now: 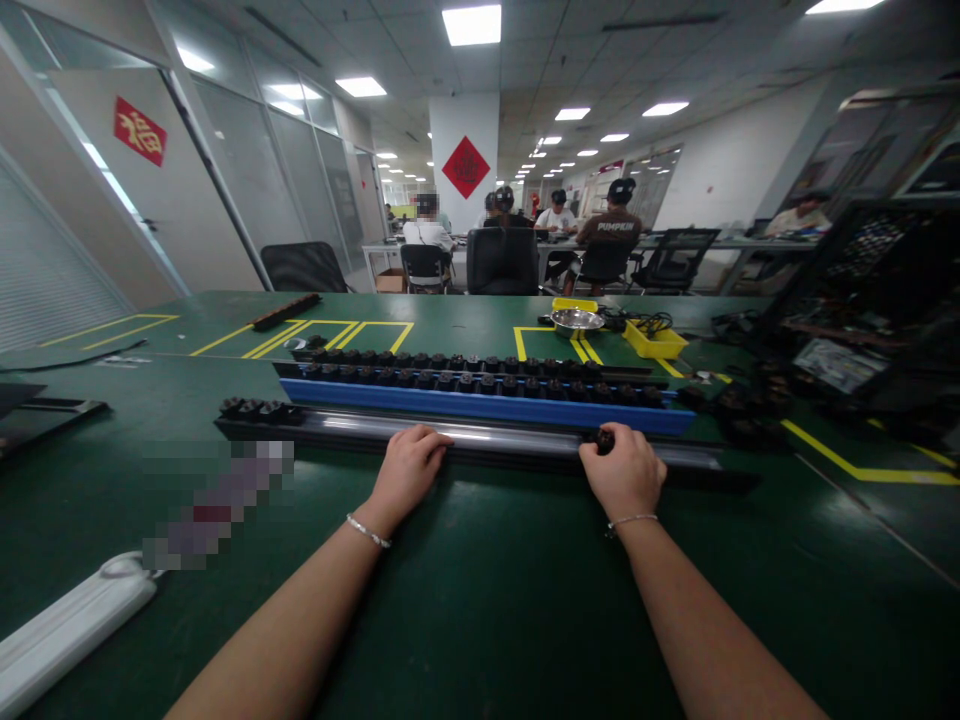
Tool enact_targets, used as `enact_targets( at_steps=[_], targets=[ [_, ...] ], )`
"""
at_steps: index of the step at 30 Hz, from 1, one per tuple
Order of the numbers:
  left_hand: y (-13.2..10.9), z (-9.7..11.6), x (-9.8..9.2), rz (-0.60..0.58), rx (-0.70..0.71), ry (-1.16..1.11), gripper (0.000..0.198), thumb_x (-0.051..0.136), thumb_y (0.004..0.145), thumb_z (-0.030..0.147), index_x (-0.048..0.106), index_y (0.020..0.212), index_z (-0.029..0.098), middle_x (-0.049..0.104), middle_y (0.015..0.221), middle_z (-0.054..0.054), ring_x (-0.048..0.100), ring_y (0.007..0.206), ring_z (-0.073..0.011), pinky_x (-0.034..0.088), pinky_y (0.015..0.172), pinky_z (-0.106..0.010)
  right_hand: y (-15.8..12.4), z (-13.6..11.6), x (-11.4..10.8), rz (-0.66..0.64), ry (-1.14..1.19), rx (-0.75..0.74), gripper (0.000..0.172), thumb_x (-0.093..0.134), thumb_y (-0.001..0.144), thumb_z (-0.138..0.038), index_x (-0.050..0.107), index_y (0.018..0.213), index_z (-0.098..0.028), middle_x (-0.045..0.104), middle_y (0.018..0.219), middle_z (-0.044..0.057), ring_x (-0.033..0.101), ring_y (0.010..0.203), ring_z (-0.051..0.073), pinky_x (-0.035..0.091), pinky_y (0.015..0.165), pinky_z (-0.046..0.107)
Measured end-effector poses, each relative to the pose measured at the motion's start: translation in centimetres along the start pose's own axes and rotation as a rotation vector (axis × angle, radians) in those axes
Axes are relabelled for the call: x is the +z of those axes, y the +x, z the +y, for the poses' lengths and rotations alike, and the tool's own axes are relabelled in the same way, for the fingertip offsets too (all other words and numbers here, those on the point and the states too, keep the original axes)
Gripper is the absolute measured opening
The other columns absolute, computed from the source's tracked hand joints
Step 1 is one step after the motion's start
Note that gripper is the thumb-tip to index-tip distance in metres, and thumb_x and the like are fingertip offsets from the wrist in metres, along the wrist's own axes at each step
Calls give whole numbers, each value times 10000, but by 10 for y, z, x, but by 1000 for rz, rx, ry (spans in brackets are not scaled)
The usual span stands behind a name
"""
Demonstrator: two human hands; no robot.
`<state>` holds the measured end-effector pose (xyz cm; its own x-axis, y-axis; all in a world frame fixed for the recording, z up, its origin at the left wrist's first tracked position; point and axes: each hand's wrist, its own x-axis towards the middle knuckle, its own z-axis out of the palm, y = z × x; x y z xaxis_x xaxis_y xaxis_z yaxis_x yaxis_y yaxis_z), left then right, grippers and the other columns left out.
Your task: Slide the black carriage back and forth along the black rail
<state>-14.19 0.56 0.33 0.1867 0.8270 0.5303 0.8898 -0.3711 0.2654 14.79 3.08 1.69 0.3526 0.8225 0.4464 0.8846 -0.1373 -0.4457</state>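
The small black knob [602, 438] sat on top of the long dark rail [510, 441], toward its right half, pinched in the fingertips of the right hand [624, 476], which was closed around it from the near side. That grip looked suited to seating or turning a small part in the rail's groove. The left hand [409, 466] lay palm-down further left on the same rail, fingers bent over its near edge and pressing rather than clasping, apparently to keep the long piece from sliding on the green table [480, 610]. Three more knobs [253, 408] stood together at the rail's far left end, leaving the shiny stretch between them and the hands bare. Just behind and parallel lay a blue rail [487, 408] with rows of like knobs [465, 378] packed along it, close enough to reach. Further back, near yellow floor-style markings, were a metal bowl [576, 320] and a yellow tray [654, 344]. A white power strip [71, 628] lay at the near left edge, well apart from the hands. Other people [609, 232] sat at desks far behind.
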Motion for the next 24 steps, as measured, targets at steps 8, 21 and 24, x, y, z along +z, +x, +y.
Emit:
enact_targets(
  at_steps=[8,21,24],
  targets=[
    [0,0,-1,1,1,3,186,520,831,179,641,960,236,619,886,-20,572,874,-177,424,836,-357,2,4,-2,2,1,16,338,483,710,-286,591,1013,-184,591,946,81,505,942,239,334,811,372],
    [-1,-1,0,9,6,0,187,515,824,180,641,949,240,623,888,-22,575,871,-179,430,829,-361,7,10,-6,-5,-30,66,345,472,704,-277,584,1017,-182,583,966,87,501,952,240,337,814,368],
    [0,-1,0,8,8,-4,185,515,825,180,641,946,240,625,885,-22,576,865,-179,432,829,-363,8,11,-7,-4,-35,66,346,473,704,-284,583,1016,-182,585,955,89,504,946,243,336,810,368]
  ],
)
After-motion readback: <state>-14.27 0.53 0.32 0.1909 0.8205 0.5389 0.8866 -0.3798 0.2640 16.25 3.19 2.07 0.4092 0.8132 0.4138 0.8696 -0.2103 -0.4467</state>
